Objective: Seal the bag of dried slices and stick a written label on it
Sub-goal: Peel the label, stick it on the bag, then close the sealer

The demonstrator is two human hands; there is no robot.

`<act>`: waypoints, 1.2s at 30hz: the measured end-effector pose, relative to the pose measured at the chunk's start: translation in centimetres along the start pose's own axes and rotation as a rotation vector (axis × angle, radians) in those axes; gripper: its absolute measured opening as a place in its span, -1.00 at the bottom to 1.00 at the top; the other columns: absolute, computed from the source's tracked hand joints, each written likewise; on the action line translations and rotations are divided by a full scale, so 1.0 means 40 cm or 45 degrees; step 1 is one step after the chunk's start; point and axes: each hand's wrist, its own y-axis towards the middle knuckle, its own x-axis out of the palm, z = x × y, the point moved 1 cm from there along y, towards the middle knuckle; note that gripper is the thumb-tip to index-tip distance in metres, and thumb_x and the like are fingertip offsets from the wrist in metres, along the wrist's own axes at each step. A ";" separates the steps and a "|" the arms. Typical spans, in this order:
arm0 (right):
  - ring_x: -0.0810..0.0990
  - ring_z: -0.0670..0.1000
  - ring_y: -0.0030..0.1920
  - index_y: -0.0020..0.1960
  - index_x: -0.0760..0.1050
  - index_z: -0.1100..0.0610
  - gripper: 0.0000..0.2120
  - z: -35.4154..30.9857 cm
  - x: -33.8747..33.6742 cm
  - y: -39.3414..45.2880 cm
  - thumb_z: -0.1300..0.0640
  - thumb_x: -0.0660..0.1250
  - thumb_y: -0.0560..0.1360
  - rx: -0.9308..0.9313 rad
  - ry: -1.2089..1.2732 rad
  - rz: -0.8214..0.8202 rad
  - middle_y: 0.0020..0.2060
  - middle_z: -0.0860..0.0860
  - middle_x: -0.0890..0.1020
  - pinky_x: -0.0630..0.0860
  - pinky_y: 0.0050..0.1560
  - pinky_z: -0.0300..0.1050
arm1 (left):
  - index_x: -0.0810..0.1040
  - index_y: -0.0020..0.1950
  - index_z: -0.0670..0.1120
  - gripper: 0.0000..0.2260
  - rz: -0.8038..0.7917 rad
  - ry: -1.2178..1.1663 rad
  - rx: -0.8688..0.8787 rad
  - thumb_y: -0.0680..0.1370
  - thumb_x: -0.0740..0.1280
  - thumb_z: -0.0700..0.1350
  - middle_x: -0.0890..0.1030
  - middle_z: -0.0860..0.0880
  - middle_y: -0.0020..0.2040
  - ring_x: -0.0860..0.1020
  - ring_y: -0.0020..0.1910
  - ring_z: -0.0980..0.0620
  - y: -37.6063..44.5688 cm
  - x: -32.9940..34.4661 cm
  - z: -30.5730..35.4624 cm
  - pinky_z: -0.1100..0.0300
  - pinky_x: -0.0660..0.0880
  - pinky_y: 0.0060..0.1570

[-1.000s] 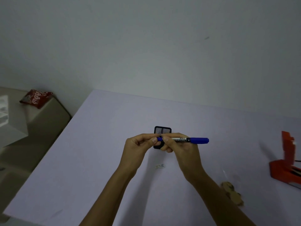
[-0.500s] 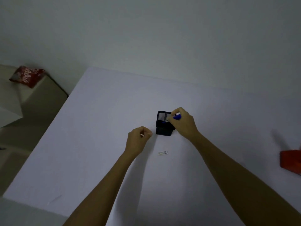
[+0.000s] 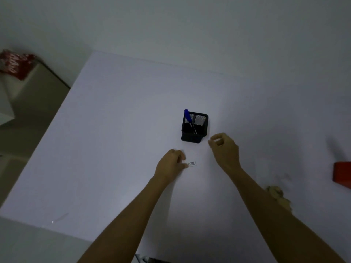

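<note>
A small white written label lies flat on the white table. My left hand rests beside it, fingertips touching its left end. My right hand hovers to the right of the black mesh pen holder, fingers loosely curled and holding nothing. The blue marker stands tilted inside the holder. At the right, partly hidden behind my right forearm, lies the clear bag of dried slices.
A red device sits at the table's right edge. Off the table to the left stands a beige cabinet with a red packet on top. A thin clear strip lies near the table's front left corner.
My right hand put the blue marker into the mesh holder and drew back to the right. My left hand dropped to the label on the table.
</note>
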 end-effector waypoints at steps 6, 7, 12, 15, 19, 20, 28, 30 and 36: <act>0.48 -0.14 -0.37 -0.14 0.57 0.09 -0.96 0.108 0.083 -0.046 0.16 0.42 0.45 -0.032 -0.154 -0.331 -0.40 -0.12 0.52 0.37 -0.35 -0.38 | 0.52 0.02 -0.11 -0.76 0.056 0.075 0.020 0.43 0.48 -0.10 0.43 0.01 -0.11 0.41 -0.22 0.08 -0.007 0.020 -0.004 0.28 0.30 -0.25; 0.47 -0.14 -0.37 -0.17 0.55 0.08 -0.93 0.112 0.088 -0.046 0.16 0.43 0.45 -0.028 -0.155 -0.322 -0.40 -0.12 0.52 0.38 -0.37 -0.40 | 0.52 0.02 -0.11 -0.76 0.057 0.080 0.028 0.43 0.47 -0.11 0.43 0.01 -0.11 0.41 -0.22 0.08 -0.007 0.020 -0.003 0.28 0.30 -0.25; 0.45 -0.16 -0.42 -0.24 0.50 0.09 -0.83 0.112 0.102 -0.043 0.11 0.47 0.41 0.021 -0.178 -0.284 -0.42 -0.14 0.49 0.34 -0.41 -0.37 | 0.52 0.03 -0.13 -0.76 0.058 0.086 0.050 0.44 0.47 -0.12 0.43 0.00 -0.11 0.42 -0.21 0.07 -0.004 0.019 -0.003 0.27 0.33 -0.24; 0.46 -0.16 -0.40 -0.25 0.48 0.10 -0.80 0.109 0.106 -0.042 0.10 0.49 0.39 0.066 -0.170 -0.283 -0.41 -0.12 0.51 0.36 -0.40 -0.31 | 0.52 0.02 -0.15 -0.78 0.062 0.102 0.065 0.44 0.46 -0.13 0.46 -0.03 -0.10 0.43 -0.19 0.06 -0.001 0.022 -0.001 0.26 0.35 -0.22; 0.51 -0.10 -0.34 -0.30 0.45 0.04 -0.77 0.102 0.108 -0.028 0.11 0.51 0.37 0.128 -0.193 -0.328 -0.38 -0.12 0.52 0.38 -0.37 -0.32 | 0.54 0.02 -0.16 -0.78 0.074 0.178 0.080 0.46 0.45 -0.11 0.54 -0.10 -0.02 0.51 -0.14 -0.01 -0.001 0.028 0.011 0.15 0.49 -0.13; 0.51 -0.10 -0.33 -0.30 0.45 0.04 -0.77 0.101 0.109 -0.024 0.11 0.51 0.37 0.138 -0.194 -0.341 -0.37 -0.12 0.53 0.37 -0.36 -0.32 | 0.54 0.02 -0.17 -0.77 0.074 0.198 0.083 0.46 0.45 -0.09 0.54 -0.11 -0.02 0.52 -0.12 -0.03 -0.002 0.031 0.015 0.11 0.52 -0.11; 0.51 -0.07 -0.30 -0.33 0.44 0.05 -0.74 0.093 0.107 -0.015 0.13 0.53 0.36 0.180 -0.189 -0.377 -0.32 -0.06 0.55 0.43 -0.27 -0.22 | 0.51 0.02 -0.23 -0.88 0.157 0.257 -0.029 0.52 0.34 -0.23 0.53 -0.19 -0.02 0.54 -0.09 -0.12 -0.012 0.065 0.041 0.08 0.51 -0.13; 0.51 -0.07 -0.30 -0.31 0.44 0.06 -0.75 0.092 0.107 -0.016 0.13 0.52 0.37 0.189 -0.196 -0.378 -0.31 -0.04 0.55 0.44 -0.23 -0.18 | 0.50 0.06 -0.23 -0.89 0.170 0.263 -0.046 0.54 0.30 -0.27 0.56 -0.20 -0.03 0.54 -0.11 -0.11 -0.011 0.072 0.049 0.12 0.45 -0.18; 0.52 -0.07 -0.29 -0.29 0.45 0.08 -0.77 0.087 0.108 -0.023 0.14 0.50 0.39 0.189 -0.224 -0.370 -0.32 -0.06 0.55 0.44 -0.24 -0.20 | 0.53 -0.02 -0.22 -0.86 0.220 0.452 0.104 0.46 0.41 -0.31 0.56 -0.17 -0.10 0.50 -0.16 -0.06 -0.015 0.087 0.048 0.23 0.38 -0.34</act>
